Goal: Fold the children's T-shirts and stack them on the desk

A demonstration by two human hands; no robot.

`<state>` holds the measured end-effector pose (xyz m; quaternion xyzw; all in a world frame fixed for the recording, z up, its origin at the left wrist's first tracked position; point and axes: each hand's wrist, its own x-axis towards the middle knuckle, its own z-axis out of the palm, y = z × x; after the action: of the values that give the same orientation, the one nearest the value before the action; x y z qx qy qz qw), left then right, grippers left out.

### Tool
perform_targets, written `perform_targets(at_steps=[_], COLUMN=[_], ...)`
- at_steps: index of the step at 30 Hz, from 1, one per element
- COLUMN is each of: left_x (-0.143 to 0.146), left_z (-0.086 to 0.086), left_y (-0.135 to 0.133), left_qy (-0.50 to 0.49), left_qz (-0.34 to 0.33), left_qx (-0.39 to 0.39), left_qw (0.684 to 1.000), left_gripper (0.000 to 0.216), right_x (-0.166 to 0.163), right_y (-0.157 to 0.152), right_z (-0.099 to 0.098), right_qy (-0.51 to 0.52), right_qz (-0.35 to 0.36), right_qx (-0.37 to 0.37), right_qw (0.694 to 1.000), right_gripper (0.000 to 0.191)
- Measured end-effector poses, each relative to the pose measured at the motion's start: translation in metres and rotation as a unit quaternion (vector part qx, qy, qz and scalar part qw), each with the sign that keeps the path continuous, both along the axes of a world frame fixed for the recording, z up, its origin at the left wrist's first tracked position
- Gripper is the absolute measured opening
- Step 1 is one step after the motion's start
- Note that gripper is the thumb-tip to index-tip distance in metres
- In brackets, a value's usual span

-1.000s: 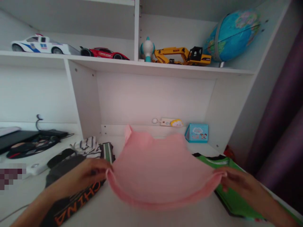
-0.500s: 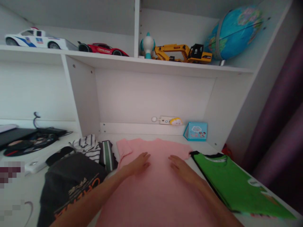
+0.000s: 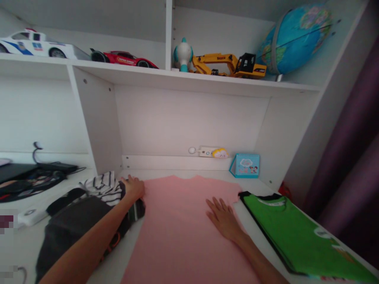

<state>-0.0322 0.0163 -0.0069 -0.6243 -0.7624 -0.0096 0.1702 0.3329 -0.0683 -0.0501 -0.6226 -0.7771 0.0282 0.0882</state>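
Pink shirt spread flat on the white desk, running from the near edge out toward the back panel. Right hand lies palm down on it, right of centre, fingers straight and slightly spread, gripping nothing. Left hand is at the shirt's far left corner, fingers curled at the cloth's edge; whether they pinch the fabric, I cannot tell. Just left of that hand sits a pile of clothes: a striped garment on top, a dark shirt nearer. To the right, a green shirt lies flat, its collar just beside the pink one. Far back, a power strip and a small teal box. Up on the shelf: white toy car, red toy car, yellow excavator, globe.
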Motion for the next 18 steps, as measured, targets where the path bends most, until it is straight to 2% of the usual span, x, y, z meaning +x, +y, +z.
perform_targets(at_steps=[3, 5, 7, 11, 14, 16, 18], left_x=[0.031, 0.055, 0.072, 0.082, 0.081, 0.080, 0.078], left_z=[-0.008, -0.017, -0.025, -0.035, -0.037, -0.037, -0.037], left_y=[-0.002, -0.002, -0.001, 0.002, 0.003, 0.005, 0.008], left_qy=[-0.008, -0.047, -0.093, -0.131, -0.135, -0.135, -0.137], left_qz=[-0.092, -0.182, -0.231, -0.211, -0.206, -0.211, -0.217], left_qx=[0.008, -0.041, -0.106, -0.128, -0.125, -0.129, -0.136], left_qw=[0.996, 0.981, 0.963, 0.960, 0.961, 0.959, 0.957], left_gripper=[0.042, 0.050, 0.056, 0.062, 0.063, 0.064, 0.068], right_x=[-0.001, 0.002, 0.009, 0.020, 0.004, -0.022, -0.053], right_y=[-0.001, -0.001, 0.002, 0.008, -0.008, -0.032, -0.062], right_z=[-0.001, -0.002, -0.002, 0.007, 0.023, 0.026, 0.015], right_qy=[-0.001, -0.001, 0.000, 0.002, 0.001, 0.020, 0.050], right_qz=[0.000, 0.005, 0.011, 0.012, -0.009, 0.038, 0.151], right_qx=[0.003, 0.000, -0.007, -0.023, -0.035, -0.042, -0.051], right_qw=[1.000, 1.000, 1.000, 1.000, 0.999, 0.998, 0.986], right_gripper=[0.054, 0.054, 0.055, 0.053, 0.057, 0.060, 0.062])
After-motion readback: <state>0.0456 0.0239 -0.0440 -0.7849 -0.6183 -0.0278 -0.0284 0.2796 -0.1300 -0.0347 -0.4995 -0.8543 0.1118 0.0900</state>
